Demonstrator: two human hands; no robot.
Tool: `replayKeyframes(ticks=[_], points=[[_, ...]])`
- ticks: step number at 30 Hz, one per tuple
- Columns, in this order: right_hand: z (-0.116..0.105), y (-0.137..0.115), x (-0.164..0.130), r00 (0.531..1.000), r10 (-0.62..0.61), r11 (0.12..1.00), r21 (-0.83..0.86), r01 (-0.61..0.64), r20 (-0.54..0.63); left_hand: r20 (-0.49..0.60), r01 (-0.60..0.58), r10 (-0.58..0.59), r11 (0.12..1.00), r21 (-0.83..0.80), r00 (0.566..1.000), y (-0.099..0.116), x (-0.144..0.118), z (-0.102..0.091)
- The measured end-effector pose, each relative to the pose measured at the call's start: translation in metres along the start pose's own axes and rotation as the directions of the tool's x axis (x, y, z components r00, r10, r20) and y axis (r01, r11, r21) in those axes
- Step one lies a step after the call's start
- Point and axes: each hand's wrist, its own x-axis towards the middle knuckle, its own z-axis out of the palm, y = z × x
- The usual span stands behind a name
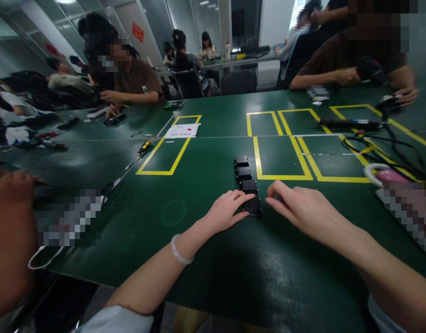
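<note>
Left hand (228, 206): reaches in from the left of the row (244, 172) and touches the nearest block (254, 206), thumb and index finger slightly parted over it; cannot tell whether gripping or only resting. On that wrist, left of the row and closer to the body, a pale bracelet (180, 250). Right hand (296, 203): hovers just right of the row's near end, apart from it, thumb and index finger curled to a narrow gap; cannot tell whether holding anything small there.

In the row, four black blocks, lined up on the green table (199, 277), leading away from the body and slightly leftward. Right of the row and also farther off to its left, rectangles of yellow tape (285, 177). Beyond the row to the left, a white paper (182, 131) and a yellow-and-black tool (143, 148). Beyond it to the right, a black rod (352, 124) near dark cables (398, 152); well right of it, a white ring (371, 175) beside a pink thing (393, 175). Far past the row, a co-worker (338, 58) on the right with a dark drill-like tool (371, 69), another co-worker (136, 78) on the left. Well left of the row, a blurred third person's hand (11, 185).
</note>
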Motion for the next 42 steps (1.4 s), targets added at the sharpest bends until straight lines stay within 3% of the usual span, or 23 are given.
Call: replayKeyframes(ticks=[13, 22, 30, 37, 42], points=[[-0.0011, -0.0001, 0.0024, 1.000, 0.008, 1.000, 0.021, -0.008, 0.015, -0.044, -0.013, 0.018, 0.993, 0.116, 0.999, 0.0038, 0.0005, -0.0058], [0.0033, 0.0023, 0.0007, 0.997, -0.023, 0.999, 0.027, 0.025, -0.071, -0.079, -0.020, 0.028, 0.994, 0.111, 0.996, 0.0021, 0.0001, -0.0042], [-0.0030, -0.0011, -0.0006, 0.999, -0.032, 0.998, 0.058, 0.034, -0.030, -0.071, -0.007, 0.014, 0.995, 0.098, 0.997, 0.0013, -0.0005, -0.0020], [0.0015, 0.0015, 0.0007, 0.999, -0.019, 1.000, -0.026, 0.018, -0.045, -0.065, -0.016, 0.022, 0.996, 0.085, 0.998, 0.0011, -0.0007, -0.0018], [-0.0010, -0.0006, -0.0004, 0.998, -0.048, 0.997, 0.050, 0.051, -0.051, -0.071, -0.012, 0.018, 0.997, 0.080, 0.997, 0.0013, -0.0010, -0.0021]])
